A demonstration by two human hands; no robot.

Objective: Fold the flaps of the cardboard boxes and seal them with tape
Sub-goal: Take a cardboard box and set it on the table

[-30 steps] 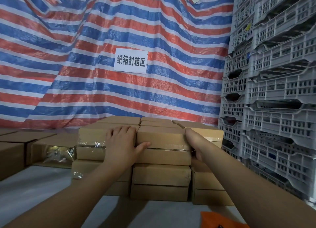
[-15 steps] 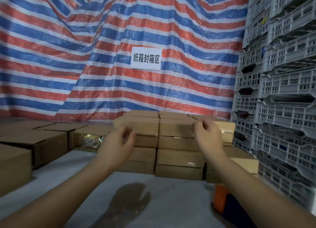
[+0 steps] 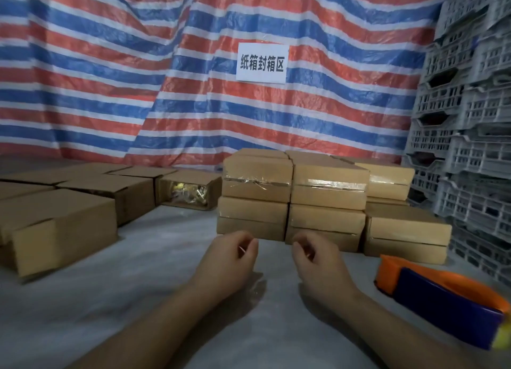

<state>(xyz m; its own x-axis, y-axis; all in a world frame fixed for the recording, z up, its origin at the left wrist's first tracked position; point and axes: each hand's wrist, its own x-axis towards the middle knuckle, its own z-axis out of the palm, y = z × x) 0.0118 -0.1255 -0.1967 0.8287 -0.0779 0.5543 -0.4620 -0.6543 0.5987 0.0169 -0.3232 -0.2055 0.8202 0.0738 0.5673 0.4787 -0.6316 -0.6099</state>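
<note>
A stack of sealed cardboard boxes [image 3: 326, 194] stands at the middle back, clear tape glinting on the top ones. My left hand [image 3: 229, 260] and my right hand [image 3: 318, 260] hover side by side above the grey table [image 3: 138, 299], just in front of the stack, touching none of the boxes. Both have loosely curled fingers and hold nothing. An orange and blue tape dispenser [image 3: 442, 294] lies on the table at the right, near my right forearm. At the left back an unsealed box [image 3: 188, 190] lies on its side, with yellowish contents showing through its open end.
Several more brown boxes [image 3: 60, 224] lie along the left side. Grey plastic crates [image 3: 470, 136] are stacked high on the right. A red, white and blue striped tarp [image 3: 166, 78] with a white paper sign [image 3: 261, 63] hangs behind.
Both hands have let go of the top box of the stack and drawn back toward me, lower and closer together. The view has pulled back, bringing the tape dispenser into sight.
</note>
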